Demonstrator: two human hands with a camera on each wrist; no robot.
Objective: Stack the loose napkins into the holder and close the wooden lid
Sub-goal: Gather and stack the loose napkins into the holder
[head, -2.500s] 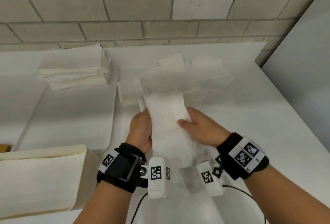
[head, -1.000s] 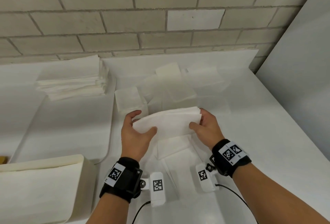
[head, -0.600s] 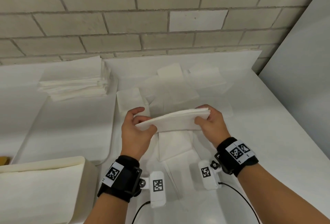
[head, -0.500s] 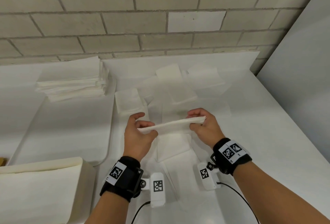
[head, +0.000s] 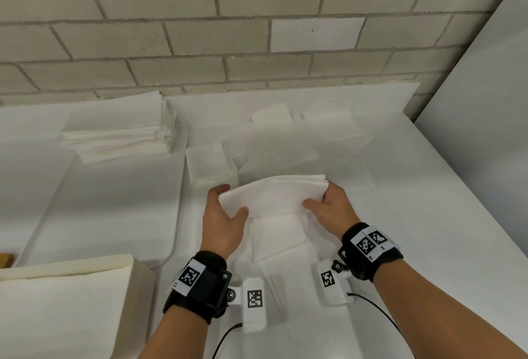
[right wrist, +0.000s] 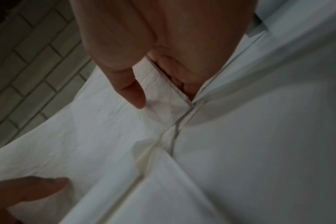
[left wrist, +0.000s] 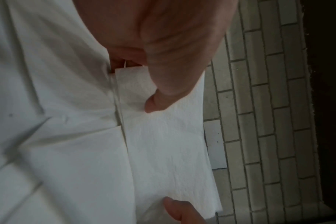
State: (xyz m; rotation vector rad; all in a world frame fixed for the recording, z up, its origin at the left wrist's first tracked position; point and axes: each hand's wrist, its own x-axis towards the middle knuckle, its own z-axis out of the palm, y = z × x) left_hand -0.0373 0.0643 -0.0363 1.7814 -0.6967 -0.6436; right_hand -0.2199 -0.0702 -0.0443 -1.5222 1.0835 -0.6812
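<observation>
White napkin bundle (head: 271,197) hangs above the counter's (head: 414,230) middle, my left hand (head: 224,224) and right hand (head: 331,210) each pinching an end, thumbs on top, probably to square its edges before carrying it to the holder (head: 71,301) at the near-left corner.

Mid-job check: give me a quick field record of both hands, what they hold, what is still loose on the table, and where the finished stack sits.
left hand: grips the left end of the held napkin bundle
right hand: grips the bundle's right end, thumb on top
held napkin bundle: lifted above the white table, several layers, roughly level
loose napkins: scattered flat behind the hands
napkin below hands: flat on the table
neat stack: far left, near the brick wall
</observation>
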